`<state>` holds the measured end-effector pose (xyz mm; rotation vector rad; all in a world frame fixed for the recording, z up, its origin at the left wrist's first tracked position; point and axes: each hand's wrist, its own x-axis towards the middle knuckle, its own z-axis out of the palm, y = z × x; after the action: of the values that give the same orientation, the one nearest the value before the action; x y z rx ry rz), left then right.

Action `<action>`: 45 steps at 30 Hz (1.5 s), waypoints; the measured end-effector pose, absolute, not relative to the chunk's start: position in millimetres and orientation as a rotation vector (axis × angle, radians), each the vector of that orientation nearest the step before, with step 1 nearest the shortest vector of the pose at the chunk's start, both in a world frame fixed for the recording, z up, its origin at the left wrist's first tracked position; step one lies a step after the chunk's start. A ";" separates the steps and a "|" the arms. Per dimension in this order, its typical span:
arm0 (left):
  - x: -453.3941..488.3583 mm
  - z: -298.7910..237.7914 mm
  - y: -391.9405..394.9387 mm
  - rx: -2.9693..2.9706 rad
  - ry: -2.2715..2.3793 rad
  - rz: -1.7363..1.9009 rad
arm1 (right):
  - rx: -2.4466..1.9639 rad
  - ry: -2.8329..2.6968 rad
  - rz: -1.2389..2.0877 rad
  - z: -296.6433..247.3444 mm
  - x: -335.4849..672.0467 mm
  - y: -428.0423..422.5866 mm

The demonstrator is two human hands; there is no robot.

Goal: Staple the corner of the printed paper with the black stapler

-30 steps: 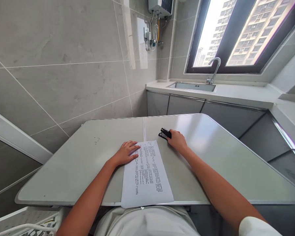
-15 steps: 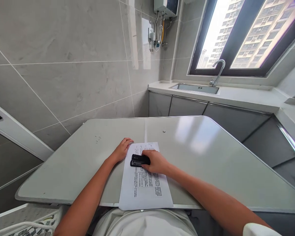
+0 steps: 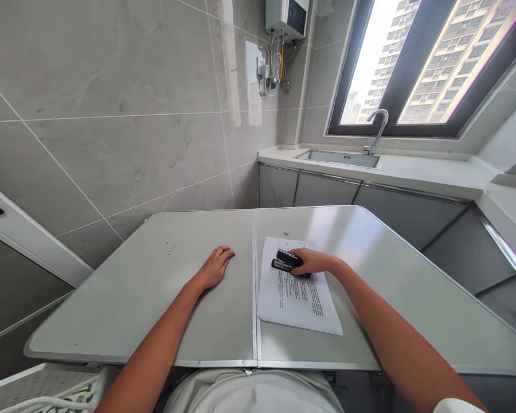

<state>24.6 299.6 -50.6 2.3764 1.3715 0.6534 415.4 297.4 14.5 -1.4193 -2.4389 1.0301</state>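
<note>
A black stapler (image 3: 286,261) rests on the upper part of a printed sheet of paper (image 3: 298,312), with my right hand (image 3: 313,261) wrapped round its right end. The paper lies slightly turned on the right half of the table; whether it is one sheet or several I cannot tell. My left hand (image 3: 215,267) lies on the bare left half of the table, to the left of the paper and apart from it. Its fingers are stretched out and point to the right, with nothing in them.
Several loose staples (image 3: 171,248) lie at the left of the white folding table (image 3: 124,298), and a small dark bit (image 3: 286,233) lies just beyond the paper. A metal seam (image 3: 254,287) divides the tabletop. Behind stand a counter with a sink (image 3: 339,158) and a tap (image 3: 377,132).
My right hand has moved right and a little away from me with the stapler. The paper has slid the same way and turned. My left hand no longer touches the paper.
</note>
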 end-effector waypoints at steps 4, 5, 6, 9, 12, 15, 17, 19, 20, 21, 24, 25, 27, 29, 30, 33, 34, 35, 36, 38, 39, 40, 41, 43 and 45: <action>25.9 -48.0 299.2 2.380 1.374 0.643 | -1.288 -2.402 1.195 16.1 434.5 303.4; 26.6 -47.2 299.1 2.376 1.376 0.644 | -1.244 -2.391 1.227 14.3 439.4 306.3; 27.3 -46.5 299.0 2.368 1.379 0.651 | -1.214 -2.362 1.230 11.1 443.3 309.7; 29.4 -46.2 299.6 2.345 1.388 0.690 | -1.345 -2.115 0.919 -7.8 444.7 323.3; 29.8 -49.4 301.1 2.365 1.380 0.701 | -1.529 -1.879 0.363 -35.8 430.1 339.7; 28.6 -54.1 302.7 2.382 1.374 0.698 | -1.535 -2.072 0.107 -59.9 413.4 356.5; 28.1 -56.3 303.4 2.380 1.381 0.709 | -1.559 -2.247 0.101 -69.2 407.1 366.3; 28.4 -57.0 303.5 2.379 1.390 0.713 | -1.597 -2.353 0.138 -73.5 403.9 373.2; 28.8 -56.8 303.2 2.378 1.394 0.712 | -1.603 -2.387 0.152 -74.5 402.4 375.1; 29.2 -56.4 302.8 2.376 1.398 0.710 | -1.595 -2.415 0.155 -75.0 400.3 375.9; 30.4 -54.6 301.1 2.358 1.405 0.715 | -1.495 -2.476 0.133 -75.7 388.6 372.5; 30.6 -54.2 300.4 2.353 1.404 0.718 | -1.457 -2.486 0.131 -75.9 382.9 370.3; 30.7 -53.8 299.4 2.349 1.399 0.726 | -1.389 -2.499 0.144 -76.0 371.0 365.8; 30.8 -53.4 298.7 2.352 1.395 0.732 | -1.324 -2.521 0.183 -75.2 360.8 362.4; 30.9 -53.0 298.3 2.354 1.394 0.734 | -1.298 -2.529 0.209 -74.4 356.9 361.2; 33.0 -50.4 296.7 2.360 1.392 0.747 | -1.257 -2.521 0.270 -70.7 349.0 358.5; 34.3 -49.2 295.9 2.365 1.389 0.755 | -1.245 -2.510 0.275 -69.2 346.5 357.7; 36.0 -48.0 295.0 2.374 1.380 0.760 | -1.229 -2.500 0.274 -67.8 343.5 356.7; 37.8 -46.9 294.0 2.385 1.367 0.762 | -1.208 -2.493 0.272 -66.5 339.9 355.5; 41.3 -45.3 292.1 2.410 1.343 0.751 | -1.169 -2.478 0.269 -64.3 330.7 352.7; 42.8 -45.0 291.3 2.420 1.339 0.738 | -1.159 -2.462 0.268 -63.4 325.4 351.1; 43.8 -45.1 290.7 2.427 1.345 0.725 | -1.156 -2.442 0.267 -62.7 320.2 349.2; 44.4 -45.5 290.5 2.431 1.358 0.710 | -1.160 -2.415 0.265 -62.3 315.2 347.2; 44.2 -47.0 290.7 2.433 1.379 0.695 | -1.183 -2.348 0.255 -62.3 307.0 342.8; 42.9 -48.9 291.8 2.434 1.383 0.697 | -1.196 -2.301 0.248 -63.1 301.4 338.8</action>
<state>42.9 291.8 -48.9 2.4344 1.3826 0.6971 301.4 338.8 -63.1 -1.1957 -2.3007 0.2477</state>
